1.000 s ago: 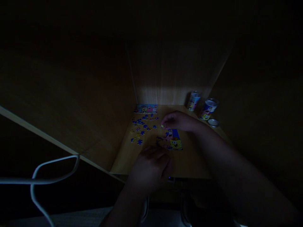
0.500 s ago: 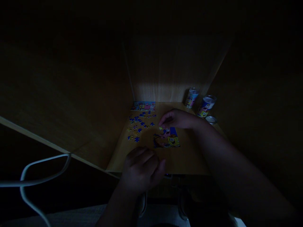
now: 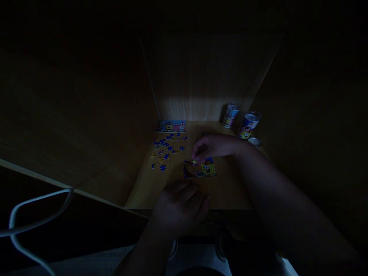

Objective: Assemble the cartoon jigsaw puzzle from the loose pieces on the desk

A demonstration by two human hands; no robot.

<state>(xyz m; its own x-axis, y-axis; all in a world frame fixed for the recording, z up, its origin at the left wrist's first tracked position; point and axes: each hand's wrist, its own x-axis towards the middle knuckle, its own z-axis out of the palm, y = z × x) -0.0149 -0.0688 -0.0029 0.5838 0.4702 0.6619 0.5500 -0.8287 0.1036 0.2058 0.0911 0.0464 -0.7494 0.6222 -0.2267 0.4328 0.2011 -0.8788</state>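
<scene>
My right hand pinches a small yellow-green puzzle piece over the upper edge of a partly joined jigsaw puzzle. That puzzle shows a yellow cartoon face, and my fingers cover some of its top. Closer to me, my left hand is curled at the front edge of the wooden surface; whether anything is inside it cannot be seen. Loose puzzle pieces, many of them blue and some yellow, lie scattered to the left of the joined part.
A cartoon picture card lies at the back left. Two printed cans stand at the back right, with a round lid beside them. Wooden panels enclose the surface. A pale cable loops at the left.
My right hand has moved down and slightly left with the yellow-green piece, from above the joined puzzle to over it. My left hand has shifted a little to the right.
</scene>
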